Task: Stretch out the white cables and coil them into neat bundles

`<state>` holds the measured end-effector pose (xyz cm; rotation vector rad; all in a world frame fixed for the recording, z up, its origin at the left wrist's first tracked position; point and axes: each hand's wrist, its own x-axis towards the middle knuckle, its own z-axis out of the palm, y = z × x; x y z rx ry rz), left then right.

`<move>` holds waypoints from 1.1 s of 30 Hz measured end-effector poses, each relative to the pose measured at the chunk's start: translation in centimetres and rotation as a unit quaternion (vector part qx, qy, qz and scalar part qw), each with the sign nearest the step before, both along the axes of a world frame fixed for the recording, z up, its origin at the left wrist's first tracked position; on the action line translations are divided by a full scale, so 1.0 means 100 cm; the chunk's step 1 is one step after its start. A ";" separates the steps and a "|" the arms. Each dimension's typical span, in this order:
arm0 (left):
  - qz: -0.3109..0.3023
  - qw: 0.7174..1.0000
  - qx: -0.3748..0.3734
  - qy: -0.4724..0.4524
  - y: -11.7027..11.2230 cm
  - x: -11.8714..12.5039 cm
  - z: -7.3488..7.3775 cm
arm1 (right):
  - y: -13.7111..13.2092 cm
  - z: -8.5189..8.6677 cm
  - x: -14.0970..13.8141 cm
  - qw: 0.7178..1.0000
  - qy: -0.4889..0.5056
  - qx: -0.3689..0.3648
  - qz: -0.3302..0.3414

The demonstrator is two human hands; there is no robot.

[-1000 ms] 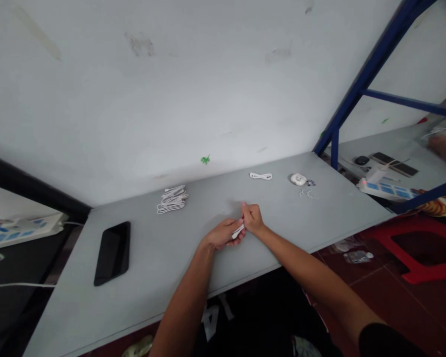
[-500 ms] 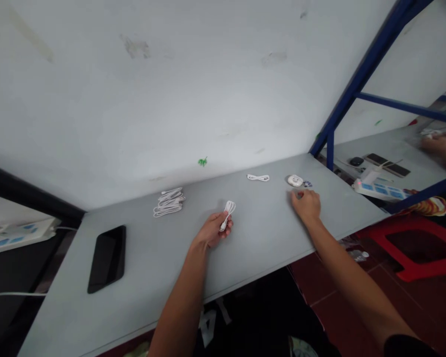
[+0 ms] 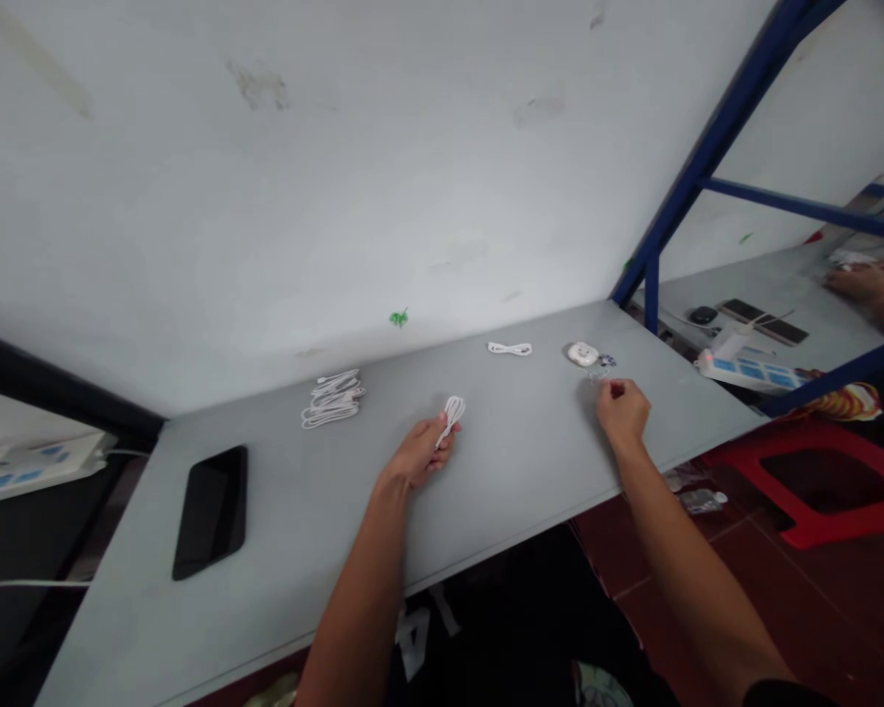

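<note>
My left hand [image 3: 423, 452] is closed on a small coiled white cable [image 3: 453, 410], whose loops stick up past the fingers above the grey table [image 3: 516, 452]. At the right, my right hand [image 3: 624, 407] is closed in a pinch. A faint, thin, clear or whitish thing [image 3: 596, 376] shows at its fingertips, too blurred to name. Just beyond that hand lies a white rounded case [image 3: 582, 353] with a small dark-blue and white charm [image 3: 607, 360] beside it. Another folded white cable [image 3: 509, 349] rests near the wall.
Several bundled white cables [image 3: 334, 398] lie left of my left hand. A black phone [image 3: 210, 513] is at the table's left. A blue metal frame [image 3: 652, 285] rises at the right, before another table with a power strip [image 3: 751, 373] and a person's hands [image 3: 861, 283]. A red stool [image 3: 825, 481] stands below.
My right hand has shifted slightly right and turned, its fingers now pinched with a faint thin thing at the tips. My left hand still holds the coiled cable, tilted a little differently.
</note>
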<state>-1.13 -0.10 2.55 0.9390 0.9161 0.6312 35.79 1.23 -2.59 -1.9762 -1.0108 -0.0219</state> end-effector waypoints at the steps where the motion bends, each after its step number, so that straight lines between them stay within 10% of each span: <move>1: -0.012 1.000 0.009 0.000 -0.001 0.000 0.000 | 0.000 0.001 -0.003 1.000 0.012 0.015 0.017; 10: 0.002 0.983 0.123 0.139 0.001 0.008 -0.006 | 0.009 0.021 -0.145 0.878 0.336 0.039 0.338; 14: 0.032 0.893 0.320 0.316 -0.002 0.010 -0.010 | 0.014 0.021 -0.192 0.884 0.329 0.065 0.324; 23: -0.033 0.770 0.349 0.532 -0.005 0.018 -0.007 | -0.008 0.022 -0.207 0.875 0.232 0.072 0.419; 33: 0.016 0.756 0.349 0.554 -0.004 0.015 -0.010 | -0.010 0.015 -0.207 0.848 0.271 0.004 0.456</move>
